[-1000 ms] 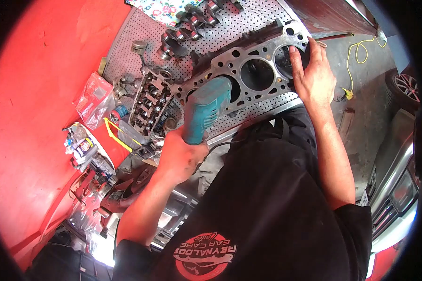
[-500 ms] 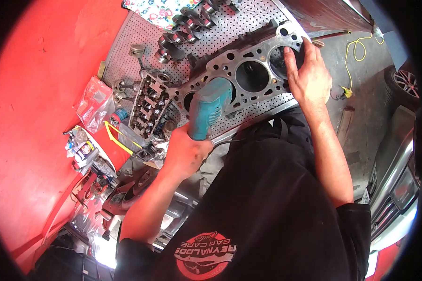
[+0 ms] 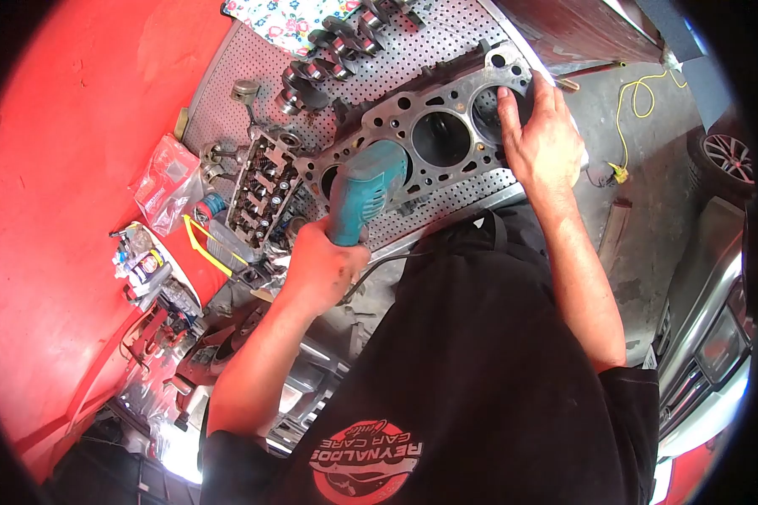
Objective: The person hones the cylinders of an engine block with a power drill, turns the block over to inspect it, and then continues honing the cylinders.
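Observation:
A teal corded power drill (image 3: 369, 187) is gripped in my left hand (image 3: 322, 268), my fingers wrapped round its handle. Its body stands over one bore of a grey metal engine block (image 3: 396, 120), and its front end is hidden from me. At the block's right end rests my right hand (image 3: 546, 145), fingers stretched out, the thumb beside the rightmost round bore (image 3: 490, 114). A dark cord (image 3: 387, 263) trails from the drill's handle towards my dark shirt. The block lies on a perforated metal table (image 3: 459, 25).
A crankshaft (image 3: 316, 71) lies behind the block. To the left are a piston (image 3: 245, 91), a cylinder head (image 3: 265, 192) and a red plastic-wrapped packet (image 3: 167, 183). A yellow cord (image 3: 621, 139) runs over the floor at right, near a car wheel (image 3: 727, 158).
The whole view has shifted slightly, so block, drill and hands appear a little further left. Both hands keep about the same places on the drill and the block.

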Tool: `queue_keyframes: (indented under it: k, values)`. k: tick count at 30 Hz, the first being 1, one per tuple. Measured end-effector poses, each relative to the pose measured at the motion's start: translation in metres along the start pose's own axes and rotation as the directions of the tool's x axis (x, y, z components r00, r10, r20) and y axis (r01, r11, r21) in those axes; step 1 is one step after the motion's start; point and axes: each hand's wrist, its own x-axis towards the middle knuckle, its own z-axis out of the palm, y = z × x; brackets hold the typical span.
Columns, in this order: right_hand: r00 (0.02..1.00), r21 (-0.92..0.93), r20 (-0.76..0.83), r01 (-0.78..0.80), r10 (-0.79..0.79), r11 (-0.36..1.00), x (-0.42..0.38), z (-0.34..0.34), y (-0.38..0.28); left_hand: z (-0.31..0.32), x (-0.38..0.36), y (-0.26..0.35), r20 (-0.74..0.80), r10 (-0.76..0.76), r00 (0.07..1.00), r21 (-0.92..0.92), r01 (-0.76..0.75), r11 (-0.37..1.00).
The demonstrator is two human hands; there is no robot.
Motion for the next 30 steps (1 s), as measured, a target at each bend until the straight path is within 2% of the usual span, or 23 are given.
queue_keyframes:
  k: [5,23,25,30]
  values:
    - [1.000,0.033,0.019,-0.006,0.005,0.999,0.000,0.001,0.002,0.000,-0.001,0.005,-0.010,-0.050,0.999,0.020,0.050,0.999]
    - [0.999,0.012,0.032,-0.002,0.002,1.000,0.000,-0.001,0.000,0.000,0.000,0.001,-0.016,-0.011,1.000,0.042,0.012,0.999]
    - [0.998,0.008,0.061,-0.020,0.020,1.000,0.001,-0.003,-0.002,0.001,-0.003,-0.001,-0.029,-0.007,1.000,-0.015,0.007,1.000]
    - [1.000,0.002,-0.005,0.021,-0.021,1.000,0.001,0.003,0.003,-0.002,-0.023,0.002,-0.063,-0.021,0.998,-0.079,0.016,0.997]
